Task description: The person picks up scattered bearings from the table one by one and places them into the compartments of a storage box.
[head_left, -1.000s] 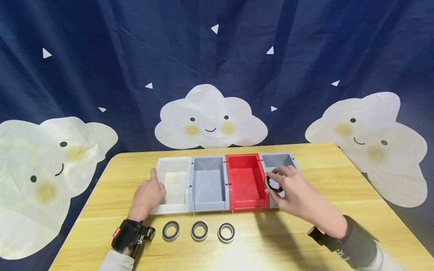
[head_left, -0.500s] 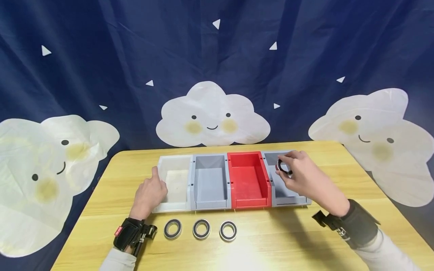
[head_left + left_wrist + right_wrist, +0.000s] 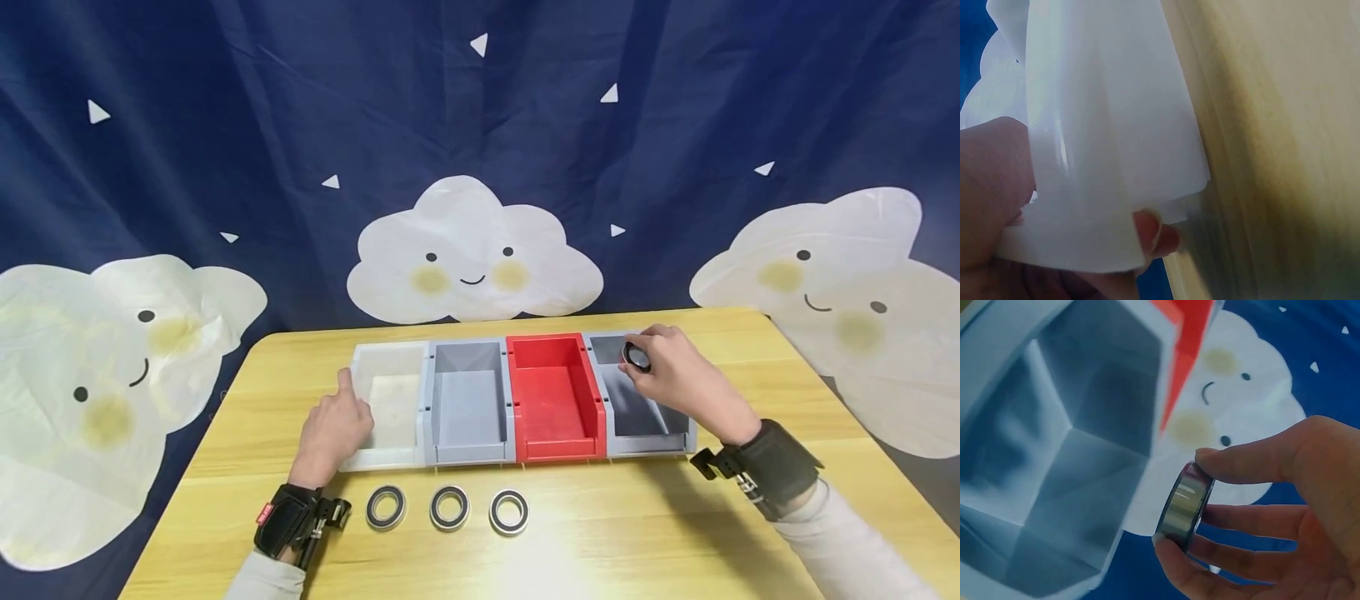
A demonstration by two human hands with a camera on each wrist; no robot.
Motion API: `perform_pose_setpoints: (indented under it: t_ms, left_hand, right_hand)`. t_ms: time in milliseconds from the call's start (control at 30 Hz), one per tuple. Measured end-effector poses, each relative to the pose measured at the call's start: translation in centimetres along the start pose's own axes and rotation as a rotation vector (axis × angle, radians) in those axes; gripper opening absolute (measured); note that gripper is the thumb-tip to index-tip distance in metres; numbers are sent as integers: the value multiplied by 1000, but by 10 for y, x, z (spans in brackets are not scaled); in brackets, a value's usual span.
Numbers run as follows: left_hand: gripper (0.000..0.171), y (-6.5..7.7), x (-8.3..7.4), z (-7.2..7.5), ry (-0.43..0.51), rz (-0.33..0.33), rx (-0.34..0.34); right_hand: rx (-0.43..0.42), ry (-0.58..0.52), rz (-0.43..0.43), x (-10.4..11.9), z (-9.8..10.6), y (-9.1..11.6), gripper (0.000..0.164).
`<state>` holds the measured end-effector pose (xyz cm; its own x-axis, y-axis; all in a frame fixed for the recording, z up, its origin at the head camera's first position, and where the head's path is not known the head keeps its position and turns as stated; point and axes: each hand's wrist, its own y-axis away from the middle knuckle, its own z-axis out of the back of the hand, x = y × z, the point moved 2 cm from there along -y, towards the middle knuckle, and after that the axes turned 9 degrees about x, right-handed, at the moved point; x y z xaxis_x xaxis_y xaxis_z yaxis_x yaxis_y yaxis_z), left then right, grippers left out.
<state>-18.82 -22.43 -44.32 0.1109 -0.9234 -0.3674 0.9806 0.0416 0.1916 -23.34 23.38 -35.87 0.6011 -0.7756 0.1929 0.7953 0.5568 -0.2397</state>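
Observation:
My right hand (image 3: 678, 375) pinches a ball bearing (image 3: 1183, 509) between thumb and fingertips. It holds the bearing on edge, over the far part of the right grey bin (image 3: 651, 444). In the right wrist view the bearing's shiny outer ring faces the camera, beside the bin's rim. My left hand (image 3: 333, 429) grips the left side wall of the white bin (image 3: 386, 457). The left wrist view has the thumb on one side of that wall and fingertips on the other. Three more bearings lie flat in a row before the bins: left (image 3: 372, 511), middle (image 3: 436, 511) and right (image 3: 495, 515).
Between the white bin and the right grey one stand another grey bin (image 3: 468, 454) and a red bin (image 3: 562, 450), all side by side. They rest on a wooden table (image 3: 600, 533). A dark blue curtain (image 3: 300, 100) with smiling clouds hangs behind.
My right hand has carried its bearing rightward and farther back, from the red bin's edge to over the right grey bin's far end. My left hand keeps its grip on the white bin.

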Motion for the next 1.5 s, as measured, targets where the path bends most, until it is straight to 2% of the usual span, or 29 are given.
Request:
perform_pose_setpoints:
  t_ms: [200, 467, 700, 900, 1200, 1500]
  left_hand:
    - [52, 0, -1, 0, -2, -2, -8]
    - [52, -1, -1, -1, 1, 15, -4]
    - [54, -1, 0, -1, 8, 11, -7]
    - [56, 0, -1, -1, 7, 20, -4]
    - [55, -3, -2, -4, -11, -7, -23]
    - [56, -3, -1, -3, -9, 16, -14]
  right_hand:
    - [81, -34, -65, -11, -13, -4, 9]
    - [158, -60, -90, -18, -37, -7, 10]
    - [184, -54, -97, -25, -53, -8, 8]
    - [199, -101, -116, -28, -62, -6, 21]
    - [210, -96, -148, -35, -75, -2, 26]
    - [216, -103, -122, -35, -81, -8, 15]
